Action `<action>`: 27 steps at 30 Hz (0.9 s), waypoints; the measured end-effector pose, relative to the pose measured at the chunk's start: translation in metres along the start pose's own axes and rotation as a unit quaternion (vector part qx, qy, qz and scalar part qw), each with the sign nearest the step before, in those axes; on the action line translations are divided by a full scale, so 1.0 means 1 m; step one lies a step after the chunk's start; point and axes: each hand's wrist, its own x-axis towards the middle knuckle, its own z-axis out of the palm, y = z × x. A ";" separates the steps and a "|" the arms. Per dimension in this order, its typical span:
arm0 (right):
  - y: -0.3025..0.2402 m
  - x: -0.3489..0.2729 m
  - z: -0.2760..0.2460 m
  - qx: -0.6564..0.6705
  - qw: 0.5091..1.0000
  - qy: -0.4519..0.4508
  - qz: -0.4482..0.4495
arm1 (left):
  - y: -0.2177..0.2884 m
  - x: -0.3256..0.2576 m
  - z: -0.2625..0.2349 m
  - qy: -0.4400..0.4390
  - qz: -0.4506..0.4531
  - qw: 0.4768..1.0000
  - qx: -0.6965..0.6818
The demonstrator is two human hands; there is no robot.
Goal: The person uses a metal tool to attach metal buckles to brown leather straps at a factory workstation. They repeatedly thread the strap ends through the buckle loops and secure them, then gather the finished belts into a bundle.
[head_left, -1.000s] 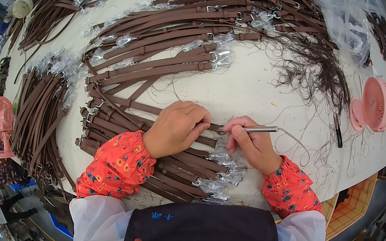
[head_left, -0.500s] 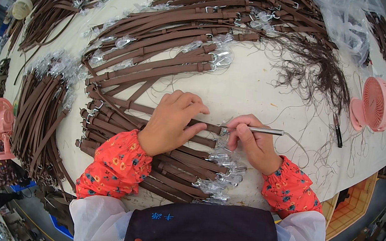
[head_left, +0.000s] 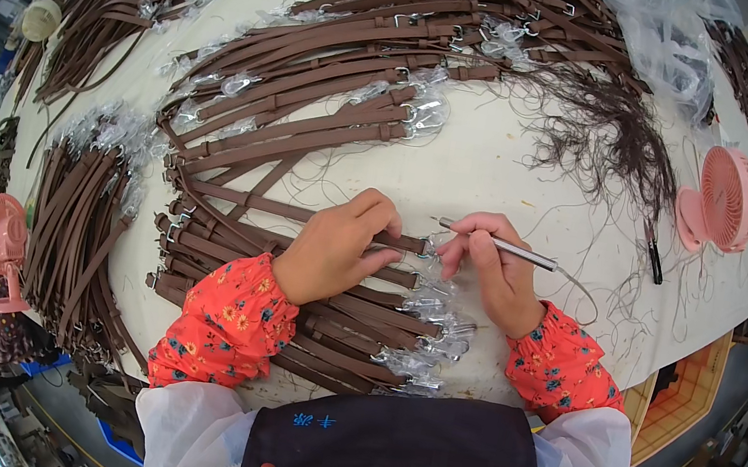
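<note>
While the left hand [head_left: 337, 249] is pressing flat on a brown strap [head_left: 299, 212] beneath it, the right hand [head_left: 497, 271] is gripping a thin metal tool [head_left: 499, 245], pointing toward the strap's wrapped end between both hands.

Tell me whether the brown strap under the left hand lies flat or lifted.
Flat: the brown strap lies along the table, pressed down by the left hand.

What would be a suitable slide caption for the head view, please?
Left hand pins a brown strap while right hand holds a slim metal tool.
</note>
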 end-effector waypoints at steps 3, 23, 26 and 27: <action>-0.003 0.001 0.001 -0.015 1.000 0.006 0.009 | 0.005 0.003 0.004 0.024 0.049 0.998 0.034; -0.002 -0.001 0.000 0.039 0.998 0.013 0.045 | -0.010 0.001 0.018 0.030 0.015 0.997 -0.072; 0.002 -0.001 -0.001 0.034 0.998 -0.035 0.028 | -0.006 0.003 0.010 0.008 -0.017 0.996 -0.082; -0.001 -0.002 -0.001 0.025 0.997 -0.053 0.046 | -0.005 0.003 0.008 0.003 -0.022 0.996 -0.087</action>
